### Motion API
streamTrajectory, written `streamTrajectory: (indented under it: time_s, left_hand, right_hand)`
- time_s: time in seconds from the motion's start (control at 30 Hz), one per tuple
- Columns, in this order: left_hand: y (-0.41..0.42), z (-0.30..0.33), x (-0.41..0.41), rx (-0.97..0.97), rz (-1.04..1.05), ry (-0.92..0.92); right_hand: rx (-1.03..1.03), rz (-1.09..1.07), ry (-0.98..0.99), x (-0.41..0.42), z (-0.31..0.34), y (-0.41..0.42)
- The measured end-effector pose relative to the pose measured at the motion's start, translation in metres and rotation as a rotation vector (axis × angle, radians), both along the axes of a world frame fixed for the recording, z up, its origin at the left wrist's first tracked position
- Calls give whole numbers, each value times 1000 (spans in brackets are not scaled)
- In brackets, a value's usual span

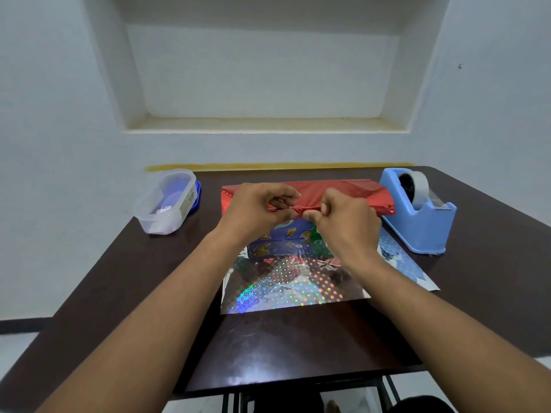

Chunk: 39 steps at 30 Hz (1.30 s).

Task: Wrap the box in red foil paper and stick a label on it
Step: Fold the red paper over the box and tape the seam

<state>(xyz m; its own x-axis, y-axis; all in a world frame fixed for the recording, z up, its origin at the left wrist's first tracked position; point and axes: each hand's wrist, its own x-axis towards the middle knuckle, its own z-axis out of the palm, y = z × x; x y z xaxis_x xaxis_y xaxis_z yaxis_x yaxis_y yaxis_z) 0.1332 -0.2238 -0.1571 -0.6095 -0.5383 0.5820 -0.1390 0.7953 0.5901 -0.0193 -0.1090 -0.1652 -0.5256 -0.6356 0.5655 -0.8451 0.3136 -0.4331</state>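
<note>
The blue printed cardboard box (283, 238) stands at the middle of the dark brown table (89, 281), its near face still bare. The red foil wrapping paper (343, 193) is drawn over its top from the far side, while the sheet's silvery holographic underside (292, 289) lies flat on the table towards the near edge.

The folded red edge is held only at its middle, so its left and right ends could sag or slide off the box if the pull eases. Foil this thin also creases sharply and may tear if the pinch is tugged unevenly, and the seam would then sit crooked.

The left hand (256, 208) and the right hand (346, 220) are side by side, almost touching, each nipping the foil's near edge between thumb and forefinger, the other fingers curled in.

A light blue plastic tape dispenser (423, 216) sits just right of the foil. A clear plastic tub (167, 201) stands at the far left; whether it holds the label I cannot tell.
</note>
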Motion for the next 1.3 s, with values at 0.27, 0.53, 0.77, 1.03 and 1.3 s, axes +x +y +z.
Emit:
streamTrajectory:
  time_s: [0.27,0.53,0.77,1.03,1.3]
  left_hand:
    - [0,-9,7,-57,56,103]
    - [-5,-6,31,-123,200,16]
    - [-5,-5,29,-142,209,-7]
    - [-5,-6,28,-110,208,8]
    - [-6,-7,26,-126,202,15]
  right_hand:
    - [-43,114,82,-5,-4,5]
    - [-78,235,-108,-14,2,16]
    - [-144,-81,-95,-61,38,65]
    - [241,-377,-513,-120,74,89]
    - [41,-74,-1185,-147,90,86]
